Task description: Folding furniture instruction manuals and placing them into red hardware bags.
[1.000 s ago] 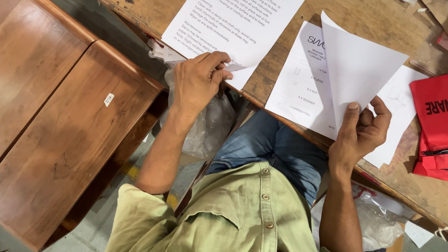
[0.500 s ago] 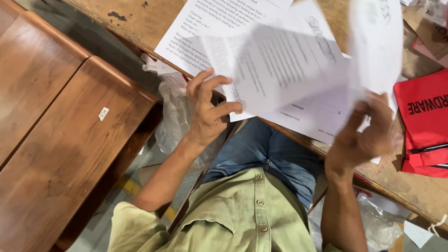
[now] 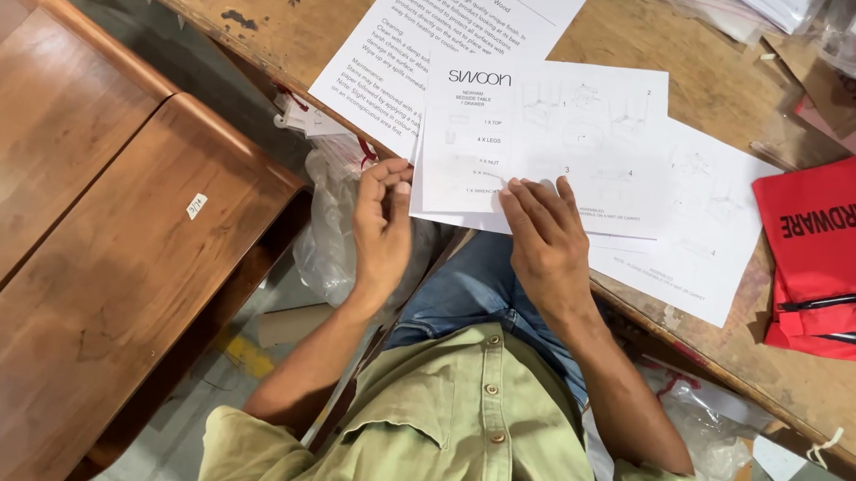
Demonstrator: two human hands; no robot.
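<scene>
Right hand (image 3: 542,240) flat, fingers spread, pressing lower edge of top instruction sheet (image 3: 546,131) onto tabletop (image 3: 700,51). Left hand (image 3: 383,225) just beside sheet's left edge, fingertips pinched together (whether gripping paper corner, cannot tell). Sheet overlaps text page (image 3: 425,41) and second diagram sheet (image 3: 703,231). Red hardware pouch (image 3: 826,254) at right. Wooden furniture panels (image 3: 97,210) at left.

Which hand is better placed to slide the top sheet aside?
Right. The right hand lies flat with its fingertips on the top sheet; the left hand is curled at the sheet's edge, off the table.
</scene>
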